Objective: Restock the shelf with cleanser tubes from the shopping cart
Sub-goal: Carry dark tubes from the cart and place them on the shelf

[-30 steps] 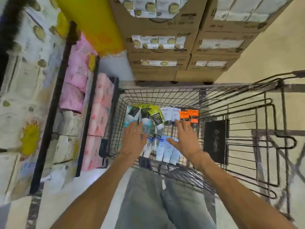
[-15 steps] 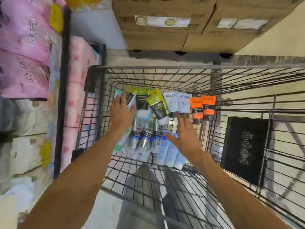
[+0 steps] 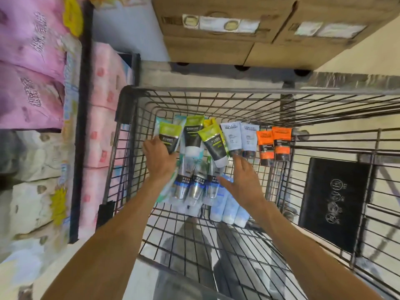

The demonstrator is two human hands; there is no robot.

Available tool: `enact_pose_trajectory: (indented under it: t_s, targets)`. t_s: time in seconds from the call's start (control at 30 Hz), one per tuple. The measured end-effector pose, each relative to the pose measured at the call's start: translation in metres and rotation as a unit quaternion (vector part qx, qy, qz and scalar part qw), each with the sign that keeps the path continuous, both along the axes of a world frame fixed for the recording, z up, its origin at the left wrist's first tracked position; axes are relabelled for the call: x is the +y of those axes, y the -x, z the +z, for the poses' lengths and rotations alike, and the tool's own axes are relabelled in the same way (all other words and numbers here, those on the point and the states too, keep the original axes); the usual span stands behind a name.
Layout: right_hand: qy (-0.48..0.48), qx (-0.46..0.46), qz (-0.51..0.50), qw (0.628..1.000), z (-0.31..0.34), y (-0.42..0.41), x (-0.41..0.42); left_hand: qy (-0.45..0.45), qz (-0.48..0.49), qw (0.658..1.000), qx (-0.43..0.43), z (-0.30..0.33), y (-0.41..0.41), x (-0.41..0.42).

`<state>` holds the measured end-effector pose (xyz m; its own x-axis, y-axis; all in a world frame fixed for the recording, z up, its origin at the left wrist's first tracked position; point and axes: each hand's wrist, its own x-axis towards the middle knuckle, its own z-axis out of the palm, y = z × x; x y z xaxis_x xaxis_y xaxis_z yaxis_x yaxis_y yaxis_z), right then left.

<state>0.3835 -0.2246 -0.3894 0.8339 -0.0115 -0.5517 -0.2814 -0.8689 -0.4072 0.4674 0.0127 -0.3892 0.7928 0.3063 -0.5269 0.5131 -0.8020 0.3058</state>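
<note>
Item: green-topped, dark-bodied plastic cleanser tube, at the far left of the lot on the floor of the black wire shopping cart. The left hand gripped its lower end, fingers curled around it; the fingertips themselves were hidden behind the tube.

Beside it, two more green-and-dark tubes lay fanned out, caps pointing toward the person, overlapping at their edges. To their right lay a pair of pale grey tubes, and beyond those a pair of orange tubes with dark caps, side by side against the far wire wall.

The right hand was spread flat, fingers straight and apart, thumb turned inward. One fingertip touched or lay just short of the cap end of a grey tube; which, could not be told. It held nothing.

Nearer row: three silver-and-blue tubes between the two wrists, partly under the left forearm, and three light blue tubes beneath the right wrist.

Surroundings: a black flat panel with white emblems stood against the cart's right side. Left of the cart, a dark-framed shelf carried pink wrapped packs and paler floral packs lower down. Ahead of the cart stood stacked brown cardboard boxes on a pale floor.
</note>
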Motion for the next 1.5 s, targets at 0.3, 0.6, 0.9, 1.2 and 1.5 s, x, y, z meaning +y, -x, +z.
enact_pose_trajectory:
  t_s: [0.3,0.6,0.9,1.2,1.5]
  targets:
    - [0.001,-0.027,0.01,1.0,-0.006,-0.056,0.054,0.057,0.063,0.995,-0.051,0.003,0.06,0.011]
    - [0.041,-0.014,-0.06,0.997,-0.023,-0.089,0.126,0.06,0.094,0.992,-0.062,-0.004,0.08,0.024]
    - [-0.023,0.008,-0.161,0.987,-0.033,-0.087,0.125,0.047,0.088,0.993,-0.064,-0.002,0.081,0.022]
    - [-0.074,0.018,-0.139,0.987,0.016,-0.046,0.082,0.047,0.063,0.995,-0.059,0.038,0.088,0.022]
    - [-0.107,0.008,-0.173,0.979,0.122,0.004,0.055,0.062,0.054,0.992,-0.098,0.113,0.111,0.009]
